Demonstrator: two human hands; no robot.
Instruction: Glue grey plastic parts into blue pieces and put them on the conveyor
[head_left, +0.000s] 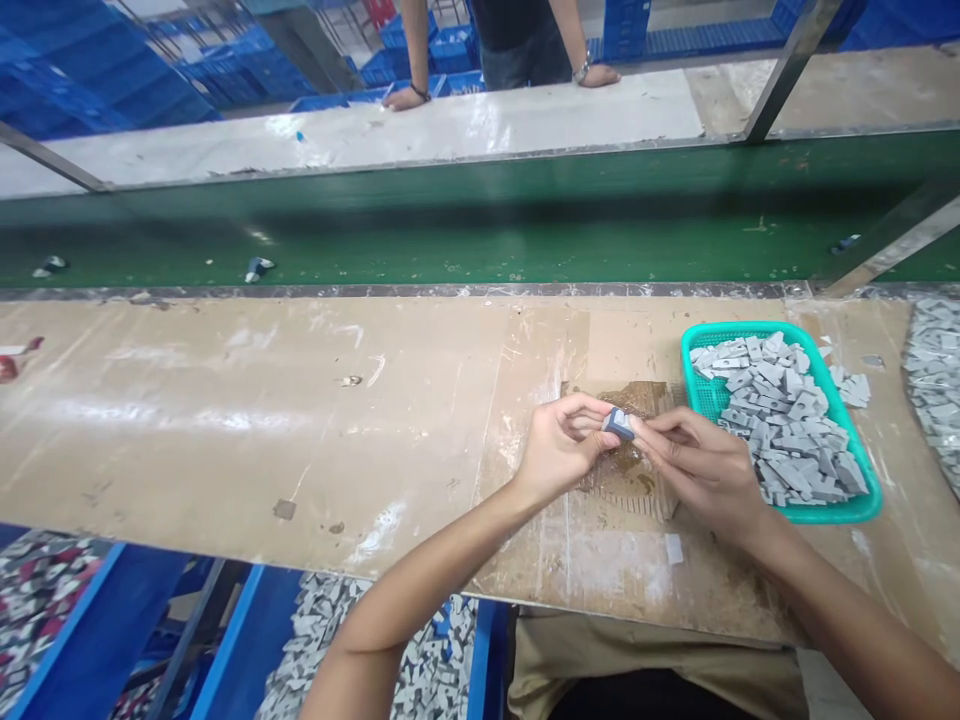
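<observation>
Between both hands is a small dark-blue and light-grey plastic piece (619, 424), held above the tabletop. My left hand (562, 445) pinches its dark-blue side with thumb and fingers. From the other side, the closed fingertips of my right hand (697, 460) press on the light-grey part. Beneath the hands lies a brown, glue-stained patch of cardboard (637, 490). Just right of my right hand stands a turquoise basket (870, 490) with many loose light-grey pieces (795, 410) in it.
Behind the table (225, 400) runs a green conveyor belt (450, 230) carrying a few small blue-and-white pieces (259, 268). Metal posts (892, 240) rise at the right. Blue crates (247, 620) of pieces stand below the front edge. Across the belt, a person's hands (409, 97) rest on a white ledge.
</observation>
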